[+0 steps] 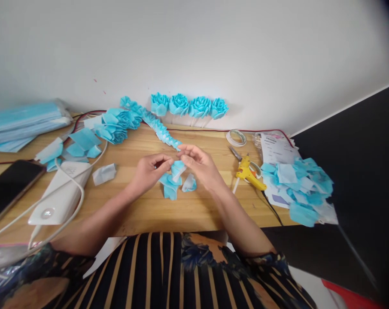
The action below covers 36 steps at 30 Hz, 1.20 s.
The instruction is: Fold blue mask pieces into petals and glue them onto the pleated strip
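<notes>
Left hand [151,171] and right hand [201,166] pinch a blue piece [177,170]

It sits between them, near loose blue scraps [170,190] on the wooden table [143,216]; light, even pressure probably shapes such thin material without stray creases

4 flowers [179,105] over by the wall | 1 petal heap [302,185] | 1 glue gun [247,171] | 1 tape roll [231,141] | 1 phone [12,184] | 1 power bank [57,193]

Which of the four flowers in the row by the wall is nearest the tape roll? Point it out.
The rightmost flower, at the row's end on the tape roll's side; the other three are farther left.
</notes>
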Tool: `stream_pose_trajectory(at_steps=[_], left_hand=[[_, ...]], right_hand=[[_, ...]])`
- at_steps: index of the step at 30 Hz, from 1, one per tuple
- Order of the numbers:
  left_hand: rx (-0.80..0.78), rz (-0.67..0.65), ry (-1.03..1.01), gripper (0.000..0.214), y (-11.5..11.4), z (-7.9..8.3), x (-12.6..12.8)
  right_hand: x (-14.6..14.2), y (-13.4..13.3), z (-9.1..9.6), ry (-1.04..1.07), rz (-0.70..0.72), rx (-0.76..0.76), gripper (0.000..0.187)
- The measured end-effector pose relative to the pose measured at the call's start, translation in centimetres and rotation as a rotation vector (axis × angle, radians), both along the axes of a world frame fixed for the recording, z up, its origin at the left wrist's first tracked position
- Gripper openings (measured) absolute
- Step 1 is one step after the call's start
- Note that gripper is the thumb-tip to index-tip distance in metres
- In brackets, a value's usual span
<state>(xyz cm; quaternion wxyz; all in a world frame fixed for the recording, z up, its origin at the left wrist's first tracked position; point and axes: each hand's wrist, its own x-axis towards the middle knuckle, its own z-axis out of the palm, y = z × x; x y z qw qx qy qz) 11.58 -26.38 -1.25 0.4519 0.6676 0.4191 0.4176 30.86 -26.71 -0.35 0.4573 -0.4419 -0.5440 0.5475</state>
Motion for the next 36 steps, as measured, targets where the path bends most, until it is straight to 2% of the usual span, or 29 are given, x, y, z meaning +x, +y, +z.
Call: stream_pose_trajectory(at_steps=[4,8,15,24,31,36], left_hand=[[0.085,0.041,0.021,0.032,0.1,-0.1,-0.1],[0.188,0.121,0.015,0.022,0.3,0.0,-0.2],[0.355,0.038,0.056,0.016,0.5,-0.1,-0.1],[0.401,-0.045,0.117,0.021,0.5,0.4,-0.3],[0.489,0.01,0.178,0.018,0.3,0.0,0.1],[0.337,0.091,0.129,0.017,0.1,-0.1,0.0]], right_hand=[[-0.8,0.2,-0.5,-0.017,-0.037,0.011,0.031],[-1.0,0.3,-0.8,-0.043,-0.053,0.025,0.038],[-1.1,0.2,-1.2,-0.11,-0.038,0.059,0.038],[-0.5,-0.4,-1.2,-0.145,-0.058,0.122,0.042],[-0.7,-0.7,-1.2,-0.161,-0.088,0.133,0.041],[-0.4,-1.0,-1.3,-0.106,-0.094,0.147,0.041]])
